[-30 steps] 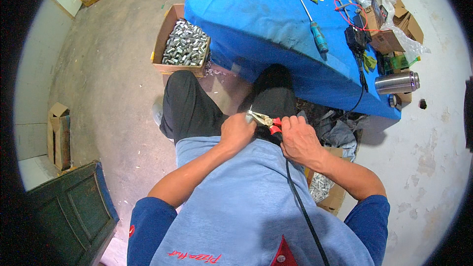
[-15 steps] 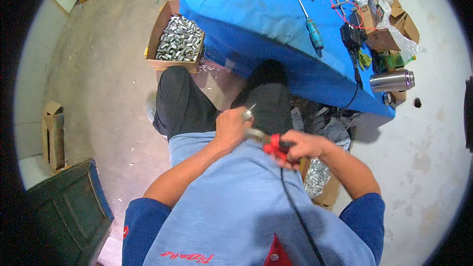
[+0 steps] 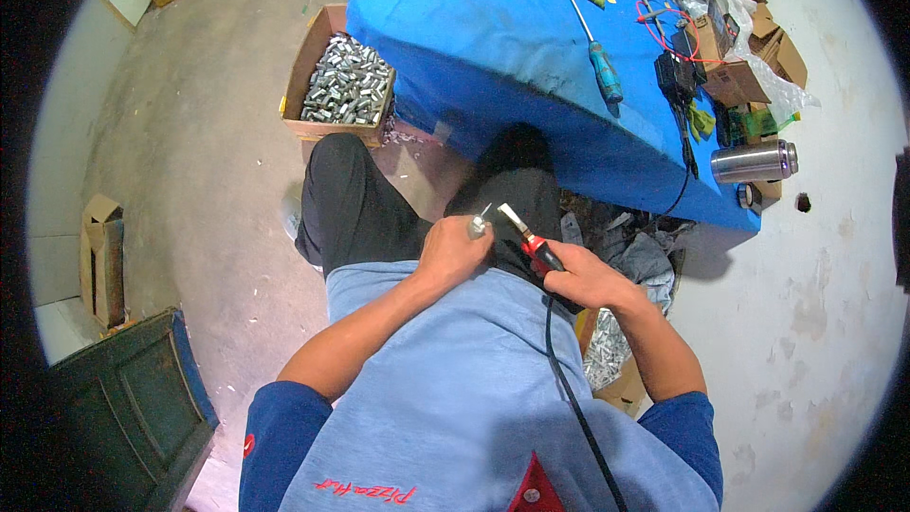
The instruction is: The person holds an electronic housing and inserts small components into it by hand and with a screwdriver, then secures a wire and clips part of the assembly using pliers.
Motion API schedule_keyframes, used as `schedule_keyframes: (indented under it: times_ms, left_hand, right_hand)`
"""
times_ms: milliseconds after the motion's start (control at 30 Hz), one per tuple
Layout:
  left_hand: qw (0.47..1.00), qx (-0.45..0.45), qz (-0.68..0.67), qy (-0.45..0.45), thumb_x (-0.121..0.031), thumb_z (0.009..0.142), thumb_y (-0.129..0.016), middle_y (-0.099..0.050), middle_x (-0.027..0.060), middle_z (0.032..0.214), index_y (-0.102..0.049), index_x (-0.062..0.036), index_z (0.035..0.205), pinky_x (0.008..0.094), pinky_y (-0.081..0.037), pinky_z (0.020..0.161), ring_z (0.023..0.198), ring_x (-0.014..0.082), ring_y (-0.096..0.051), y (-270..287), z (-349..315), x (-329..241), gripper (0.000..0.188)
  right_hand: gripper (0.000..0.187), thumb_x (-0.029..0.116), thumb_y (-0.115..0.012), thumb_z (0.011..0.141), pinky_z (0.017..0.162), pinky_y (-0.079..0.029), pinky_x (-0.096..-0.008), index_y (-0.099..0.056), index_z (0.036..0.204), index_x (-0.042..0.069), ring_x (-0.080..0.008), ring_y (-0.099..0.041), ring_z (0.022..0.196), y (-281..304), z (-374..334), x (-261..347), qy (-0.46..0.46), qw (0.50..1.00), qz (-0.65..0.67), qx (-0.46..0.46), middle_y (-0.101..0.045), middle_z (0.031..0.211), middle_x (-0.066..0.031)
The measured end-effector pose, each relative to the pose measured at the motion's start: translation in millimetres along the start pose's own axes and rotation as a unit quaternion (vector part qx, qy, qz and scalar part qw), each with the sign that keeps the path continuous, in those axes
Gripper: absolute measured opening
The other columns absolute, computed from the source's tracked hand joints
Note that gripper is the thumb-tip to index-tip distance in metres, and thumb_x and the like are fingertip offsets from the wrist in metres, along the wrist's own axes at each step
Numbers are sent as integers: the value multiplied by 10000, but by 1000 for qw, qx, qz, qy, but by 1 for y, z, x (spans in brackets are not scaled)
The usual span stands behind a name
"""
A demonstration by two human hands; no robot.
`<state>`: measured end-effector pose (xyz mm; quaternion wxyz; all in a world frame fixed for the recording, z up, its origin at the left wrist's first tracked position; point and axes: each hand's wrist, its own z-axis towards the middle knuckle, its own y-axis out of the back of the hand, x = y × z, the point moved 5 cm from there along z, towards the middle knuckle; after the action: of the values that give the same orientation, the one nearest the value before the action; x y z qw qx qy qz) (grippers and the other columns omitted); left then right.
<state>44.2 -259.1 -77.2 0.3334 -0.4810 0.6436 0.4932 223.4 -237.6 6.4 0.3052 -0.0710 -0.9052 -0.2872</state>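
Pliers (image 3: 527,239) swing out to the right now, right hand (image 3: 580,275) clenched round the red grips; left hand (image 3: 453,251) pinches the small metal piece (image 3: 477,226) over the lap, tool tip lifted just beside it.

We see a bare grey concrete floor (image 3: 199,161), scuffed and littered with pale flecks. A table draped in blue cloth (image 3: 493,47) stands ahead. An open cardboard box (image 3: 305,71) of small metal parts sits beside it. A dark green cabinet (image 3: 123,398) occupies the lower left, near a pale wall (image 3: 52,275).
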Motion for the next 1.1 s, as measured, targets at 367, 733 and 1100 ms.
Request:
schedule_keyframes:
  times_ms: [367,733,1100]
  left_hand:
    - [997,-55,21,-49,-271,850,-626,-580,229,648,-602,23,697,456,-434,567,603,403,-584,2,0,4,332]
    - [996,-37,37,-73,-251,826,-619,-596,233,676,-625,-10,739,472,-454,598,661,423,-604,1,-1,5,257]
    - [998,-6,22,-56,-208,811,-607,-621,212,654,-649,22,772,418,-469,580,615,318,-642,-1,-1,9,237]
  right_hand:
    - [357,155,-526,751,736,-471,-393,-521,1084,26,-284,-580,791,-5,-4,6,42,999,-3,20,-596,838,-160]
    - [488,141,-517,745,855,-458,-449,-498,1215,8,-419,-568,935,-9,1,3,54,992,-100,-57,-584,981,-241]
    - [467,142,-528,742,744,-518,-410,-526,1179,-23,-377,-626,827,-4,4,26,62,992,-108,-13,-634,976,-211]
